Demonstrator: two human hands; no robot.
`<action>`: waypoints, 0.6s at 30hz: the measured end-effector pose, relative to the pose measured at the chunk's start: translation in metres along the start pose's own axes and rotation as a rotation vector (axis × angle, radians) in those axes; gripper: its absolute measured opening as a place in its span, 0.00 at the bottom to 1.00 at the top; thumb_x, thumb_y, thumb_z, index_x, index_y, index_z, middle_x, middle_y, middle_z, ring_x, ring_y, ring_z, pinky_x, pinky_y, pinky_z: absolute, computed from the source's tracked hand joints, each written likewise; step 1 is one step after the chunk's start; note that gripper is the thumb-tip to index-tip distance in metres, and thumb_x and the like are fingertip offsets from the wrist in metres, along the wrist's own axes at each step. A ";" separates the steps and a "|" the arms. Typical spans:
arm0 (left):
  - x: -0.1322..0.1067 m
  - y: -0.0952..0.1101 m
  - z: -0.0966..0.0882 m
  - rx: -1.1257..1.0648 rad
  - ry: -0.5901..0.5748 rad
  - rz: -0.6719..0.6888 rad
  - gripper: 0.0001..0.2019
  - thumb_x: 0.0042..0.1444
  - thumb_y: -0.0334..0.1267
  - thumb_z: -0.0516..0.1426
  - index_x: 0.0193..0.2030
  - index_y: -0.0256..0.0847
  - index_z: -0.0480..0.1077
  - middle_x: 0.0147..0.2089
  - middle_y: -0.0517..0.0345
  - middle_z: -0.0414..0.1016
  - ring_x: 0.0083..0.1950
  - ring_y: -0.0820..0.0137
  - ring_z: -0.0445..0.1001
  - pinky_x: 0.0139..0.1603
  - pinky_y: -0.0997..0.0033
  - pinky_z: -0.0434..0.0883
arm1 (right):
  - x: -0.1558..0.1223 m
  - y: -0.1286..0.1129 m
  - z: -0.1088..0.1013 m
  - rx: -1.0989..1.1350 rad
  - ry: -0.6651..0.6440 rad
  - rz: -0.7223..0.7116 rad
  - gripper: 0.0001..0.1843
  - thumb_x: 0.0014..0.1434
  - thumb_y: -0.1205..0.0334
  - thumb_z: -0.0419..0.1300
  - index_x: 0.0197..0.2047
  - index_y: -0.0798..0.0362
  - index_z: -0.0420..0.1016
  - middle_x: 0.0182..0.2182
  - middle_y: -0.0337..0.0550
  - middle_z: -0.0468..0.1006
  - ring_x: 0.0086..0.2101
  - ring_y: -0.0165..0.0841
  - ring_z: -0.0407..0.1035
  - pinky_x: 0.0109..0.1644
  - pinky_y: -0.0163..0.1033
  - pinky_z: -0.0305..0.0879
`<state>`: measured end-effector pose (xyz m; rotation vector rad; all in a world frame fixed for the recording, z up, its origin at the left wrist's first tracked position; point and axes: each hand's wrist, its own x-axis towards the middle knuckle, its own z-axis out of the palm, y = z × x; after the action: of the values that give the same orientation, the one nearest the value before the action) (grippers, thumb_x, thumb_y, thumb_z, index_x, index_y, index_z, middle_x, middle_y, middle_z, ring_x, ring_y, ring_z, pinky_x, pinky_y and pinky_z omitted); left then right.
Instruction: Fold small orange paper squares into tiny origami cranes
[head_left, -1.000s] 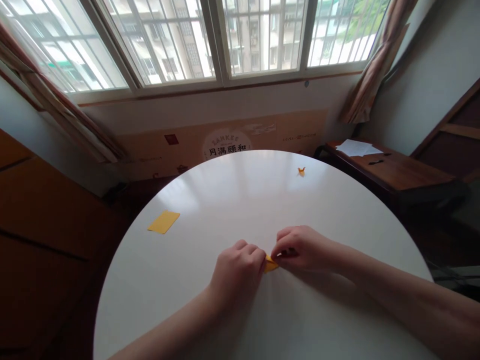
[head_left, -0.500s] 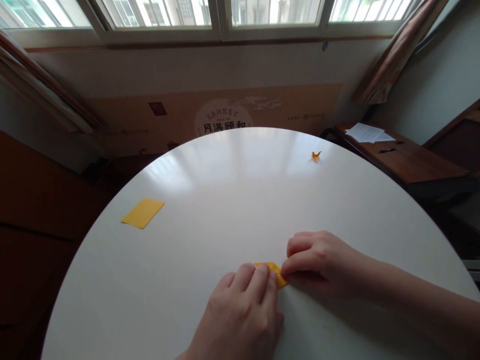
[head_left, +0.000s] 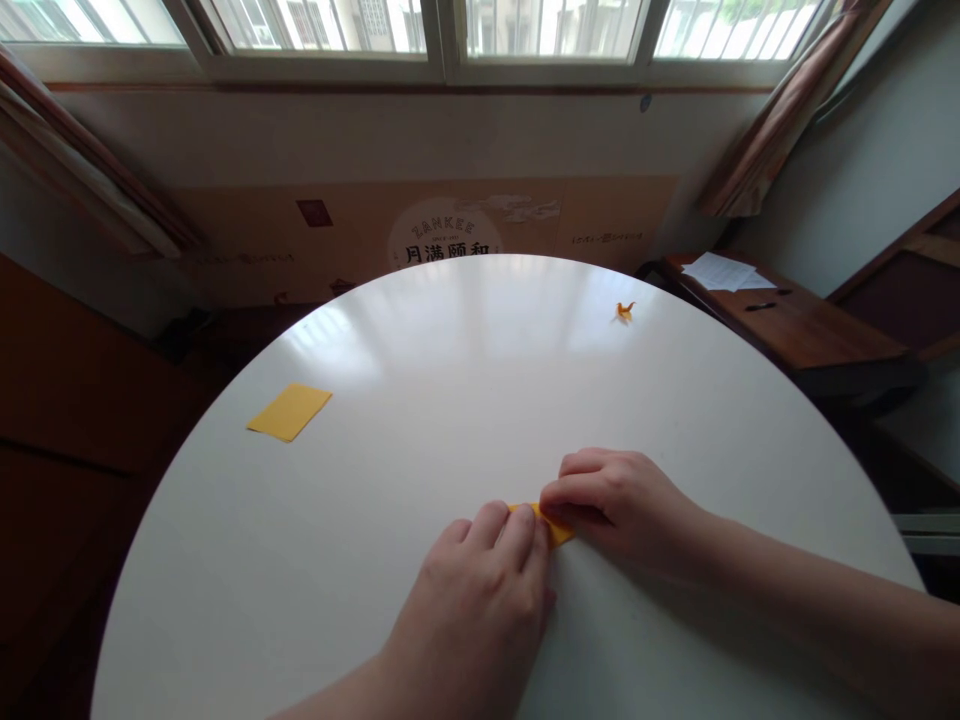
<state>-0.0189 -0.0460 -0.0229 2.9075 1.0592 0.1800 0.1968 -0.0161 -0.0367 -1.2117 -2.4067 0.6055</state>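
Both hands grip: left hand (head_left: 480,590) presses the folded yellow paper (head_left: 553,526) flat on the white table (head_left: 420,400); right hand (head_left: 611,500) pinches its edge. Advise firm, aligned creasing.

Bare white table (head_left: 450,400) between yellow sheet (head_left: 289,411) at left, small folded figure (head_left: 624,311) far right

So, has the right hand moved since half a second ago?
Yes. The right hand slid left along the folded yellow paper, toward the left hand; judged against the small orange figure, it sits further left now.
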 end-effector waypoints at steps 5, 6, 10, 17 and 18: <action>0.000 0.002 0.000 0.008 0.000 -0.009 0.12 0.65 0.34 0.52 0.53 0.40 0.72 0.44 0.49 0.77 0.44 0.58 0.74 0.39 0.59 0.74 | -0.001 0.002 -0.004 -0.006 -0.011 -0.076 0.11 0.66 0.65 0.58 0.36 0.49 0.81 0.30 0.39 0.77 0.32 0.30 0.70 0.35 0.33 0.58; 0.000 0.003 -0.001 0.011 -0.001 -0.008 0.12 0.65 0.34 0.52 0.52 0.40 0.72 0.44 0.49 0.77 0.44 0.58 0.74 0.39 0.59 0.74 | -0.001 0.002 -0.005 -0.008 -0.011 -0.093 0.11 0.66 0.65 0.58 0.36 0.49 0.81 0.30 0.39 0.77 0.32 0.30 0.70 0.34 0.33 0.58; 0.000 0.003 -0.002 0.036 -0.021 0.000 0.12 0.63 0.33 0.54 0.52 0.38 0.73 0.45 0.50 0.77 0.44 0.57 0.75 0.39 0.59 0.74 | -0.004 0.003 -0.008 -0.051 -0.013 -0.130 0.12 0.66 0.66 0.57 0.34 0.49 0.80 0.29 0.39 0.77 0.30 0.30 0.68 0.33 0.34 0.57; 0.000 0.004 -0.006 0.035 -0.046 -0.010 0.11 0.63 0.33 0.55 0.49 0.38 0.75 0.45 0.51 0.77 0.44 0.57 0.74 0.38 0.57 0.75 | -0.009 -0.004 -0.012 -0.114 -0.063 -0.127 0.10 0.65 0.68 0.57 0.35 0.48 0.79 0.30 0.37 0.75 0.30 0.29 0.66 0.33 0.35 0.56; -0.001 0.004 -0.007 0.026 -0.044 -0.021 0.10 0.63 0.33 0.54 0.48 0.38 0.75 0.45 0.52 0.77 0.45 0.57 0.74 0.39 0.56 0.75 | -0.010 -0.006 -0.013 -0.118 -0.073 -0.118 0.10 0.65 0.68 0.57 0.35 0.49 0.78 0.30 0.37 0.75 0.29 0.29 0.66 0.33 0.35 0.56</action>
<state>-0.0180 -0.0497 -0.0154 2.9075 1.0935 0.1025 0.2054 -0.0246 -0.0242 -1.1004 -2.5860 0.4865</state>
